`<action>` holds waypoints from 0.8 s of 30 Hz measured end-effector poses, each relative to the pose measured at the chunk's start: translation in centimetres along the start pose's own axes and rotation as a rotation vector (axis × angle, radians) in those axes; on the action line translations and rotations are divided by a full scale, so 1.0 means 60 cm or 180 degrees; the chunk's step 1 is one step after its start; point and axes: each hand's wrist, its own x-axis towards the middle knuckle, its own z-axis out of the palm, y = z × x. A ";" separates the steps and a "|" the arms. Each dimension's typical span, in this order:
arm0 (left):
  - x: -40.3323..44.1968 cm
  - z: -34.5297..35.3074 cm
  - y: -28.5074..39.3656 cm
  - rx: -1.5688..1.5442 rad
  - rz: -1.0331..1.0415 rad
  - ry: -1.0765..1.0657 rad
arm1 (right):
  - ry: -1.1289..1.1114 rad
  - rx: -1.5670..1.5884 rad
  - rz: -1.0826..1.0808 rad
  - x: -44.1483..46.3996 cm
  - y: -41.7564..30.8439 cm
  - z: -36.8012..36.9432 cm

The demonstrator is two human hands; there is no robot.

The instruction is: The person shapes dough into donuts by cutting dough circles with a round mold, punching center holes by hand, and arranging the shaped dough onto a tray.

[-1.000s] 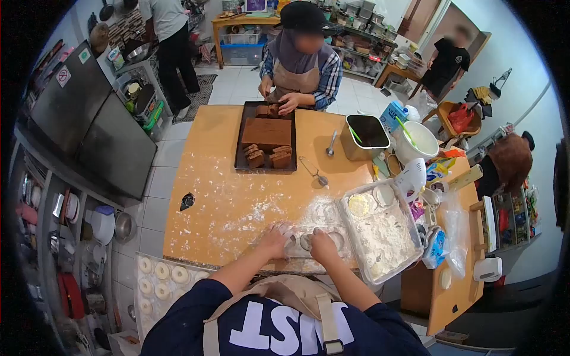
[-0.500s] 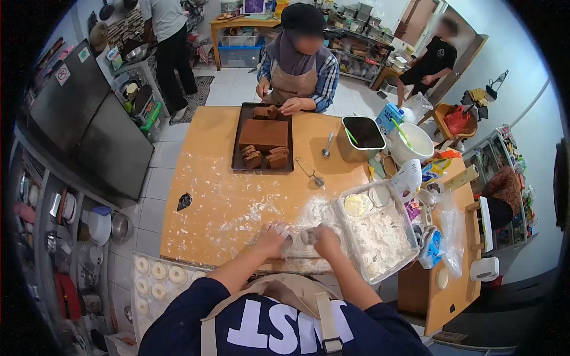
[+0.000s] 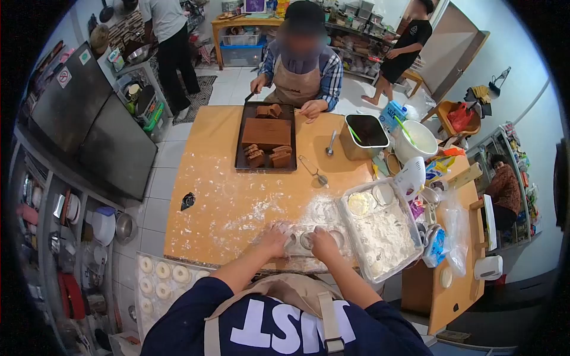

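On the front of the wooden table lies a flat, flour-dusted strip (image 3: 320, 250) with round outlines in it. My right hand (image 3: 324, 245) is closed at the edge of a small round ring, which looks like a dough cutter (image 3: 306, 240), on the middle of the strip. My left hand (image 3: 274, 240) rests at the strip's left end with its fingers extended, beside another round outline partly covered by the hand. Right of my right hand, a round outline (image 3: 337, 238) shows in the strip. A clear tub of flour (image 3: 386, 246) stands farther right, with pale dough rounds at its back.
Lower left, a tray holds several ring-shaped doughs (image 3: 162, 270). Across the table, a person stands behind a black tray (image 3: 240, 155) of brown cake. A strainer (image 3: 320, 178), a square bucket (image 3: 363, 153), a white bowl (image 3: 415, 155) and a hand mixer (image 3: 411, 178) stand at the right.
My right hand and the ring barely shift on the strip. The person opposite has moved a hand off the cake to the tray's side. A person at the back right has walked left.
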 end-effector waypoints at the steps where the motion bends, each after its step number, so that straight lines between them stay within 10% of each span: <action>1: -0.002 -0.003 0.002 0.0039 0.0003 -0.0004 | -0.0024 -0.0022 -0.0032 0.003 0.001 0.004; 24: -0.002 -0.012 0.005 0.0238 -0.0012 -0.0171 | -0.0039 -0.0027 0.0086 0.003 0.023 0.000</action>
